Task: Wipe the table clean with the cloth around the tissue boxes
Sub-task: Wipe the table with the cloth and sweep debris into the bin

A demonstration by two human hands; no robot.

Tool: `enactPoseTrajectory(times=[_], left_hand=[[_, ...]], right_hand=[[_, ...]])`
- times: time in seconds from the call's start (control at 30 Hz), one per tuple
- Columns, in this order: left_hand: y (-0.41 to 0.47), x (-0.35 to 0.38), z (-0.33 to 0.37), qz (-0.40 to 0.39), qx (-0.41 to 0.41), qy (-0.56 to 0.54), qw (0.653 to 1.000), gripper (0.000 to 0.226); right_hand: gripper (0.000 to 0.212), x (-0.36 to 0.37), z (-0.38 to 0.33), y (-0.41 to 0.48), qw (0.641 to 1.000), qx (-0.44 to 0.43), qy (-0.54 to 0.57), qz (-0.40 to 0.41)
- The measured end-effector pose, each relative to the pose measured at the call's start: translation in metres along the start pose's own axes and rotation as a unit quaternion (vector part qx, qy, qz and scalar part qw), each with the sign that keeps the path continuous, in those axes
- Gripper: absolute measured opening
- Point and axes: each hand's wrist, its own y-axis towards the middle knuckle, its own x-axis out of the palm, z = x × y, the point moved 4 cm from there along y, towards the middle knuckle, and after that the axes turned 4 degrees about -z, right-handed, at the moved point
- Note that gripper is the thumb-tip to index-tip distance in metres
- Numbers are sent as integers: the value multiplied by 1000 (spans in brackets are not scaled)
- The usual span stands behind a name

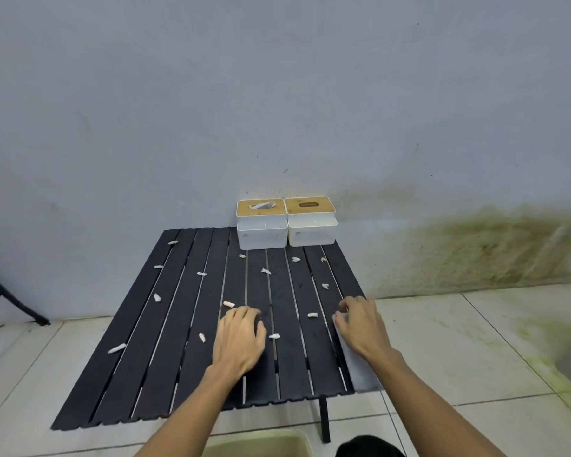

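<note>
A black slatted table [165, 324] stands against the wall. Two white tissue boxes with wooden lids sit side by side at its far right corner, the left box [261, 230] showing a tissue and the right box [312, 225] with an empty slot. Several white paper scraps [228, 304] lie scattered over the slats. A grey cloth [360, 367] lies along the table's right edge. My right hand [360, 324] rests over its far end with fingers curled on it. My left hand [241, 338] rests on the middle of the table, fingers loosely bent, holding nothing.
A pale bin [257, 443] stands on the tiled floor just in front of the table's near edge. A black metal frame [4, 301] stands at the far left. The wall runs right behind the boxes. A table leg [324, 420] shows at the near right.
</note>
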Motion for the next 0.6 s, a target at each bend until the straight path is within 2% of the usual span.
enactPoseTrajectory(times=[0.1, 0.17, 0.23, 0.3, 0.47, 0.6], left_hand=[[-22, 7, -1, 4, 13, 7, 1000, 47], [-30, 15, -4, 5, 25, 15, 1000, 55], [-33, 21, -8, -1, 27, 25, 999, 54], [-31, 24, -12, 0, 30, 34, 999, 52], [-26, 31, -19, 6, 46, 34, 998, 50], [-26, 36, -23, 6, 50, 27, 998, 48]], right_hand=[[49, 12, 13, -37, 996, -17, -87, -12], [74, 22, 19, -56, 991, -14, -119, -57], [95, 30, 23, -67, 989, -15, -119, -90], [106, 33, 26, -67, 988, -15, -122, -93], [98, 40, 25, -48, 990, 26, -114, -83], [72, 43, 27, -16, 988, 61, -113, -81]])
